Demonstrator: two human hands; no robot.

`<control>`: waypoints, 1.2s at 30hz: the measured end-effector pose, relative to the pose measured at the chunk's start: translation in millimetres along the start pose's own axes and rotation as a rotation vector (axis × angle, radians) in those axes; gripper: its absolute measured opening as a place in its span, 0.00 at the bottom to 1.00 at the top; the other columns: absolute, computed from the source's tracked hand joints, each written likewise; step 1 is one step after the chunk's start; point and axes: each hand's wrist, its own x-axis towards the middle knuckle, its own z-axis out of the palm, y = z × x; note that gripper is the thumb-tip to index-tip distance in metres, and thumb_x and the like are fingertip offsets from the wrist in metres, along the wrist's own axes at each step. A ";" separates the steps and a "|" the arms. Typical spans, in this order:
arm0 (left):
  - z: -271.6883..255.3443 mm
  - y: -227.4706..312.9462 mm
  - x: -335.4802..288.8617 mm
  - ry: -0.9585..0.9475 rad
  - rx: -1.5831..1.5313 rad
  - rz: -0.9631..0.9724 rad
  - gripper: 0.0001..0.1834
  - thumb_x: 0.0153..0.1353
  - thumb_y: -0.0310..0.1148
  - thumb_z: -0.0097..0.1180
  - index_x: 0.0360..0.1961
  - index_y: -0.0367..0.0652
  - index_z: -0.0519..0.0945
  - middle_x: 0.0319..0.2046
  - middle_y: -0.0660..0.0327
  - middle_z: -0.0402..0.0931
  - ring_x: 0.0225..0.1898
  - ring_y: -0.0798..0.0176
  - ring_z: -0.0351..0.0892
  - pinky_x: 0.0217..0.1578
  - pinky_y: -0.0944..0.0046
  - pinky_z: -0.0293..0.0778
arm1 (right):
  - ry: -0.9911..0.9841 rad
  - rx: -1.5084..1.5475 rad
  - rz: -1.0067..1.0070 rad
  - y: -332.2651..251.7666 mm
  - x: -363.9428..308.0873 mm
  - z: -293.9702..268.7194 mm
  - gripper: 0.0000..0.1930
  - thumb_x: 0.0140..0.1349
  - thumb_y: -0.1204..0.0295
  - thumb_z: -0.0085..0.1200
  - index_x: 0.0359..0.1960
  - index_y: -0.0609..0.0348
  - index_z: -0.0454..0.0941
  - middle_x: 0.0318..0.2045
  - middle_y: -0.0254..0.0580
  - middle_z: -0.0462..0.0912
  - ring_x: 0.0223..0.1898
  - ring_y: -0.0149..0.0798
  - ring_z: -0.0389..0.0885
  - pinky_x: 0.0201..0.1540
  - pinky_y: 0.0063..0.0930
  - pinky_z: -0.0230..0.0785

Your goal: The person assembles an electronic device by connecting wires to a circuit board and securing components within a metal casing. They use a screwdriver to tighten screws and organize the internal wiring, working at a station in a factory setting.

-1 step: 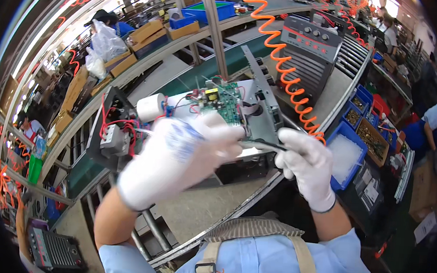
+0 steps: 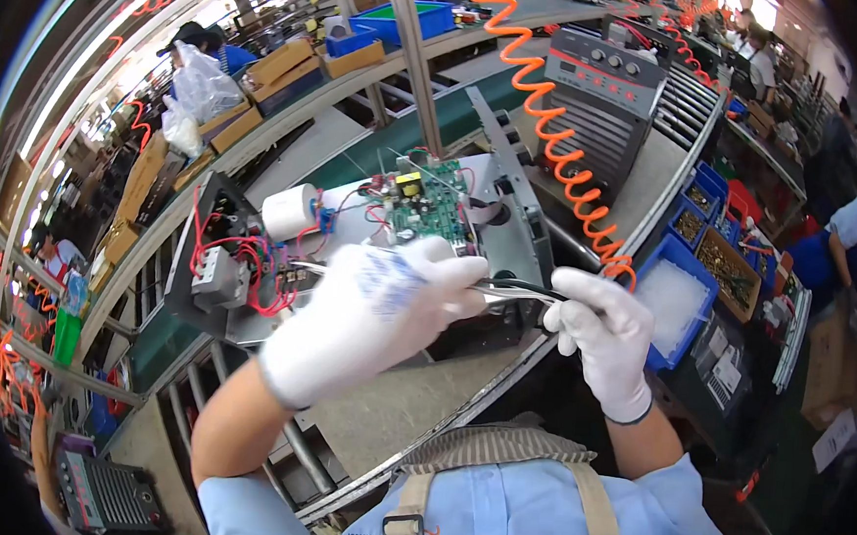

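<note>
Both my hands wear white gloves. My left hand [image 2: 372, 313] pinches a bundle of black and white wires [image 2: 517, 289] above the near side of an opened machine. My right hand [image 2: 606, 332] grips the same wires farther right, its fingers closed round them. White strands also come out on the other side of the left hand, towards the machine's inside. That machine holds a green circuit board [image 2: 430, 207], a white cylinder [image 2: 289, 214], a grey block [image 2: 220, 278] with red wires, and an upright front panel [image 2: 514, 180]. The wire ends at the right hand are hidden by its fingers.
An orange coiled hose [image 2: 568, 158] hangs in front of a finished-looking grey machine [image 2: 601, 101]. To the right are a blue bin [image 2: 677, 302] of whitish material and a cardboard box [image 2: 728, 271] of small metal parts. A metal post [image 2: 414, 61] rises behind. Other people work farther off.
My left hand, smeared by motion before, has shifted slightly right and is now sharp. The right hand has risen a little less than it moved sideways, hardly at all; the wires show more clearly.
</note>
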 end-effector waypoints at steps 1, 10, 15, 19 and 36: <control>23.1 -2.2 5.3 -0.034 0.039 -0.025 0.12 0.55 0.30 0.60 0.42 0.45 0.80 0.35 0.58 0.78 0.28 0.54 0.81 0.26 0.58 0.75 | 0.107 -0.074 0.011 3.7 -7.8 1.3 0.12 0.63 0.80 0.57 0.48 0.68 0.81 0.30 0.38 0.84 0.21 0.22 0.76 0.24 0.15 0.68; 123.9 -20.8 70.4 -0.367 0.498 -0.166 0.10 0.56 0.37 0.56 0.36 0.44 0.79 0.25 0.62 0.81 0.26 0.58 0.84 0.21 0.57 0.75 | 0.111 -0.838 -0.197 63.1 -15.6 -13.1 0.11 0.60 0.73 0.59 0.45 0.58 0.81 0.30 0.48 0.84 0.30 0.47 0.84 0.34 0.35 0.77; 103.1 -54.7 69.8 -0.359 0.524 0.359 0.07 0.55 0.34 0.53 0.25 0.52 0.83 0.24 0.66 0.80 0.29 0.62 0.83 0.28 0.59 0.76 | 0.143 -0.778 -0.182 65.8 -1.0 -16.4 0.10 0.60 0.71 0.56 0.43 0.55 0.78 0.27 0.45 0.82 0.29 0.49 0.83 0.31 0.41 0.74; 108.9 -42.0 84.1 -0.350 0.536 0.129 0.06 0.52 0.33 0.53 0.25 0.49 0.82 0.24 0.63 0.79 0.29 0.59 0.83 0.30 0.58 0.76 | -0.002 -0.968 -0.161 55.1 10.8 -10.4 0.03 0.59 0.70 0.54 0.33 0.53 0.76 0.26 0.42 0.82 0.30 0.49 0.83 0.31 0.41 0.75; 107.0 -48.0 68.6 -0.231 0.127 0.243 0.05 0.50 0.29 0.56 0.27 0.40 0.80 0.27 0.50 0.80 0.31 0.43 0.79 0.32 0.49 0.72 | 0.080 -1.397 -0.225 71.9 6.0 30.9 0.07 0.55 0.68 0.51 0.36 0.52 0.74 0.26 0.34 0.78 0.29 0.40 0.81 0.33 0.37 0.68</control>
